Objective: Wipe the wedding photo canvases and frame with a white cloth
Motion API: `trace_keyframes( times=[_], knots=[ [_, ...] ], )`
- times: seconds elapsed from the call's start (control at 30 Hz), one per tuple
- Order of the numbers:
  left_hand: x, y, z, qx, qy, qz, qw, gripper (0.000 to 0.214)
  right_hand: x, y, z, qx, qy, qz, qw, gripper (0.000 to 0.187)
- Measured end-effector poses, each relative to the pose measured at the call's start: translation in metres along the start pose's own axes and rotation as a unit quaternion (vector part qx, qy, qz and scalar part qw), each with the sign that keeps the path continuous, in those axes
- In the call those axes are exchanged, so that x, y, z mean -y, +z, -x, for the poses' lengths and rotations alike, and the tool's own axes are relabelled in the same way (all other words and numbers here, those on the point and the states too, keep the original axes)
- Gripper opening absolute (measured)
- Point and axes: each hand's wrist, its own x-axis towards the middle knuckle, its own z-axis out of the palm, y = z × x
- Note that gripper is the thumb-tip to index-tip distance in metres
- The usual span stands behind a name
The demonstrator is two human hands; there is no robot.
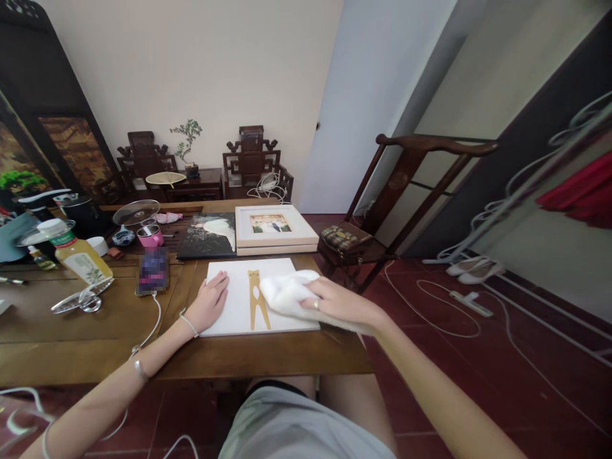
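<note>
A flat white board (234, 312) lies on the wooden table in front of me. On its middle is a tan, long-legged cat figure (254, 299) with a small face at the top and an oval white spot in its body. My left hand (213, 298) rests flat on the board's left side, fingers stretched out and close together. My right hand (335, 303), with a ring on one finger, grips a bunched white cloth (289, 290). The cloth lies over the board's right side and touches or nearly touches the cat figure's edge.
Behind the board are stacked white picture frames (301, 233) and a dark photo album (201, 245). To the left stand a phone (153, 271) on a charging cable, a pink cup (150, 236), and a yellow bottle (83, 258). A wooden chair (401, 185) holds a plaid bag (344, 237).
</note>
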Motion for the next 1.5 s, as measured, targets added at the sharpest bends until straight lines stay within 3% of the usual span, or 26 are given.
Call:
trace_keyframes(
  times=[0.13,0.23,0.33,0.43,0.57,0.67,0.8,1.03,1.17,1.27,1.5],
  knots=[
    [0.0,0.0,0.0,0.002,-0.001,0.002,1.0,0.044,0.015,-0.002,0.037,0.062,-0.004,0.02,0.998,0.024],
    [0.0,0.001,0.0,0.002,0.0,0.003,1.0,0.044,0.014,-0.001,0.04,0.064,0.02,0.025,0.997,0.026],
    [0.001,0.001,0.0,0.003,0.001,0.005,1.0,0.044,0.005,0.002,0.017,0.01,0.037,0.013,0.999,0.03],
    [0.001,0.001,0.0,0.004,0.001,0.008,1.0,0.044,0.001,0.008,-0.02,-0.038,-0.017,-0.006,0.999,0.028],
    [0.002,0.001,-0.001,0.002,0.002,0.012,1.0,0.045,0.013,0.026,-0.059,-0.106,-0.059,0.0,0.993,0.027],
    [0.003,0.002,-0.001,-0.004,0.006,0.015,1.0,0.045,0.028,0.046,-0.068,-0.116,-0.115,0.024,0.986,0.025],
    [0.004,0.002,-0.001,-0.007,0.012,0.014,1.0,0.045,0.043,0.06,-0.051,-0.069,-0.18,0.068,0.979,0.029],
    [0.003,0.001,0.0,0.003,0.007,0.01,1.0,0.044,0.073,0.048,0.014,0.038,-0.197,0.05,0.978,0.024],
    [0.003,0.002,0.0,0.006,0.002,0.007,1.0,0.045,0.08,0.048,0.028,0.053,-0.201,0.036,0.977,0.021],
    [0.003,0.002,0.0,0.007,0.001,0.006,1.0,0.045,0.073,0.049,0.014,0.025,-0.181,0.048,0.982,0.025],
    [0.007,0.005,-0.001,-0.004,0.013,0.01,1.0,0.045,0.053,0.038,-0.052,-0.035,-0.115,0.116,0.986,0.026]
  ],
)
